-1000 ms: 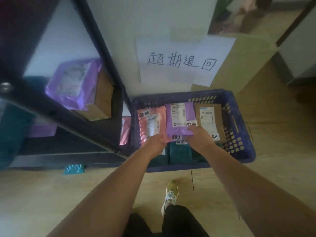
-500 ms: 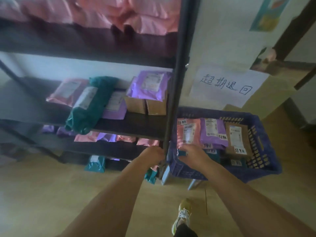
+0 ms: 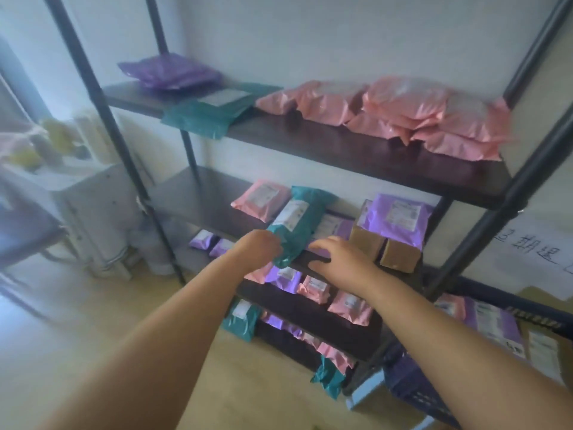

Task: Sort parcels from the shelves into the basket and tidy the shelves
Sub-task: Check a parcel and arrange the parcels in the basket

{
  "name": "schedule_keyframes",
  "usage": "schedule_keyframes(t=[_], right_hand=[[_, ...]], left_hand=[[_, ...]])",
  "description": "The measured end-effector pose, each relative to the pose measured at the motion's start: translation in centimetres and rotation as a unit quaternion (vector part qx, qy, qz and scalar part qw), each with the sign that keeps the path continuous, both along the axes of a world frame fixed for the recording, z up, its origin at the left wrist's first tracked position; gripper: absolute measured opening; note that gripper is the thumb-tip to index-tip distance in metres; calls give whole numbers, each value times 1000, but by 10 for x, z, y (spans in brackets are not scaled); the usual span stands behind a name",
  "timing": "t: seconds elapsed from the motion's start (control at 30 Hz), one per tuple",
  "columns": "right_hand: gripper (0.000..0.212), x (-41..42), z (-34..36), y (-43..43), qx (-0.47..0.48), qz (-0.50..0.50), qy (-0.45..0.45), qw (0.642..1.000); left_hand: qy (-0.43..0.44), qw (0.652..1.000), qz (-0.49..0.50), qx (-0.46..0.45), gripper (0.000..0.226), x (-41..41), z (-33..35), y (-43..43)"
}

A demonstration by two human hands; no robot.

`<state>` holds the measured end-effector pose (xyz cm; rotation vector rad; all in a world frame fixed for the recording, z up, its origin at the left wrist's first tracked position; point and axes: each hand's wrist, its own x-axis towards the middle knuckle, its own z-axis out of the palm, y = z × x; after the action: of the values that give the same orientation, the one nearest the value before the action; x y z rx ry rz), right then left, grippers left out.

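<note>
A black metal shelf rack (image 3: 356, 150) holds many parcels. On its middle board lies a long teal parcel (image 3: 294, 221), tilted toward me. My left hand (image 3: 259, 248) is at that parcel's near end, fingers curled around it. My right hand (image 3: 336, 257) hovers with spread fingers over the board's front edge, above a flat purple parcel (image 3: 335, 226). Beside it, a purple parcel (image 3: 398, 217) rests on two cardboard boxes (image 3: 400, 257). The dark blue basket (image 3: 415, 391) sits low right, with several labelled parcels inside.
Pink parcels (image 3: 418, 114), a teal one (image 3: 210, 111) and a purple one (image 3: 170, 72) lie on the upper board. Small pink and purple parcels fill the lower boards. A white cabinet (image 3: 93, 200) stands left. A handwritten paper sign (image 3: 542, 252) hangs on the right wall.
My view swung up and left from the basket to the shelves. Both hands left the basket's parcels and reached to the middle board, the left one arriving at the teal parcel.
</note>
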<state>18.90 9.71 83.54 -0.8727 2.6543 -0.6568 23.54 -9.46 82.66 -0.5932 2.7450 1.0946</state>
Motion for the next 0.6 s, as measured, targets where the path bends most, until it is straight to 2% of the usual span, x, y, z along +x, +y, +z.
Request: schedule_keyframes(t=[0.27, 0.43, 0.6], right_hand=[[38, -50, 107, -111, -75, 96, 116, 986], [40, -107, 176, -172, -117, 124, 196, 966], [39, -166, 211, -219, -114, 127, 217, 961]], left_hand=[[116, 989, 77, -47, 30, -24, 83, -99], [212, 966, 135, -61, 26, -65, 141, -154], [205, 961, 153, -106, 29, -102, 178, -193]])
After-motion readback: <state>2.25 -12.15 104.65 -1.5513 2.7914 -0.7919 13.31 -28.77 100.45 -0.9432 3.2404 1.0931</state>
